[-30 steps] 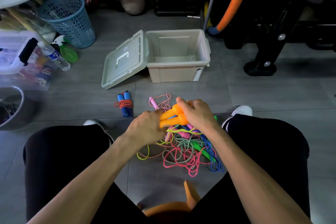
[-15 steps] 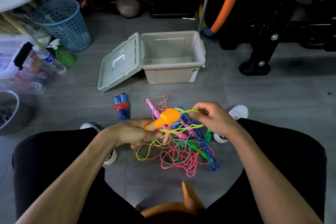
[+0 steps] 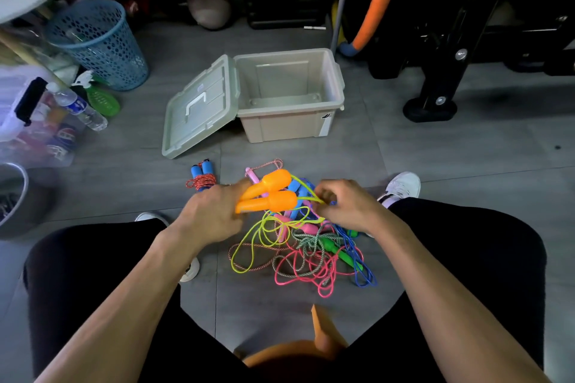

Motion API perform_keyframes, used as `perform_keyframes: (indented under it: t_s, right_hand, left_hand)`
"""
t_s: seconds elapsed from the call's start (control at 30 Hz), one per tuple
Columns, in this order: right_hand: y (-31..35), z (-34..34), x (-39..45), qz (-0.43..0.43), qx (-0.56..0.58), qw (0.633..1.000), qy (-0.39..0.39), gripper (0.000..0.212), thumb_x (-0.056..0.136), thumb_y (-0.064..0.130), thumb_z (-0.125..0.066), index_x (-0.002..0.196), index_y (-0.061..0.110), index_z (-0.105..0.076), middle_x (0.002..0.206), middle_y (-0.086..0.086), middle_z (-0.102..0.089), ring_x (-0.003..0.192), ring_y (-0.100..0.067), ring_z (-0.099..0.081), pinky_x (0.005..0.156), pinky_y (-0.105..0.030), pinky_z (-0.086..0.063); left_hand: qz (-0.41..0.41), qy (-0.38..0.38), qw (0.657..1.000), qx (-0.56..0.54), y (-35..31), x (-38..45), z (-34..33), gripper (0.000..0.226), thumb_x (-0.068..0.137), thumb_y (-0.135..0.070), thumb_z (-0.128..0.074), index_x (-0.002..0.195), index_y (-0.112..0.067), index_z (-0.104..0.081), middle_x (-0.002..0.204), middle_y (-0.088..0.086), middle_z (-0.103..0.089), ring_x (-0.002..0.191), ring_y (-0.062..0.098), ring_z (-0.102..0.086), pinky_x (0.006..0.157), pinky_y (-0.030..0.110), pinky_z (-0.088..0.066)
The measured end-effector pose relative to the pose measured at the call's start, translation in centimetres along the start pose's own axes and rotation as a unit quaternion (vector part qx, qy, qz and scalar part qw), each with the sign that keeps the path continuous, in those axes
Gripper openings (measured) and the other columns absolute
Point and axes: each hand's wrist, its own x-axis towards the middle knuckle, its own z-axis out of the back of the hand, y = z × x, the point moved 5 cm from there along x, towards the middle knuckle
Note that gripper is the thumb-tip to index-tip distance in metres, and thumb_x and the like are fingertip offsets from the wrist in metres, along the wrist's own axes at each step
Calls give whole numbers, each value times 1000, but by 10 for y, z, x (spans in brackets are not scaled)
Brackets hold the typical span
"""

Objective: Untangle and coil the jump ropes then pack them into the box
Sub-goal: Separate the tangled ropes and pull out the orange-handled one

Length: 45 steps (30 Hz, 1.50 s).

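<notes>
Change: both orange plastic jump-rope handles (image 3: 267,193) now show side by side in the left hand (image 3: 211,214); half a second ago only one was visible.
Handle axis: long axes run lower left to upper right, thick ends toward the open beige plastic box (image 3: 291,96).
Left grip: fingers curled round the narrow handle ends.
Right grip: right hand (image 3: 345,204) pinches the yellow-green cord (image 3: 264,233).
Location: above the tangled pile of coloured ropes (image 3: 311,255) on the grey tiled floor (image 3: 435,165).
</notes>
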Motion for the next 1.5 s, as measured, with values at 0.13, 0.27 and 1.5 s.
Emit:
perform_keyframes:
  t_s: [0.13, 0.27, 1.5]
  right_hand:
    - [10, -11, 1, 12, 78, 995, 55, 17, 81, 15, -71, 84, 29, -62, 94, 6, -71, 94, -15, -66, 80, -34, -49]
    - [11, -23, 3, 21, 170, 983, 72, 41, 71, 23, -76, 103, 39, -55, 119, 5, -64, 112, -16, -61, 95, -40, -50]
    - [50, -71, -7, 84, -142, 981, 106, 30, 94, 40, -19, 91, 24, -44, 92, -11, -61, 87, -39, -60, 87, -60, -49]
  left_hand:
    - [-49, -45, 993, 94, -8, -3, 8, 38, 78, -16, -56, 114, -24, -47, 83, -5, -52, 75, 23, -53, 62, 27, -33]
    - [-72, -36, 994, 68, -9, -5, 6, 39, 77, -14, -55, 114, -23, -52, 83, -8, -46, 74, 22, -44, 64, 28, -33]
    - [260, -24, 592, -763, -13, 17, -26, 22, 96, -37, -57, 83, -23, -45, 75, -2, -58, 44, 4, -26, 40, 16, -20]
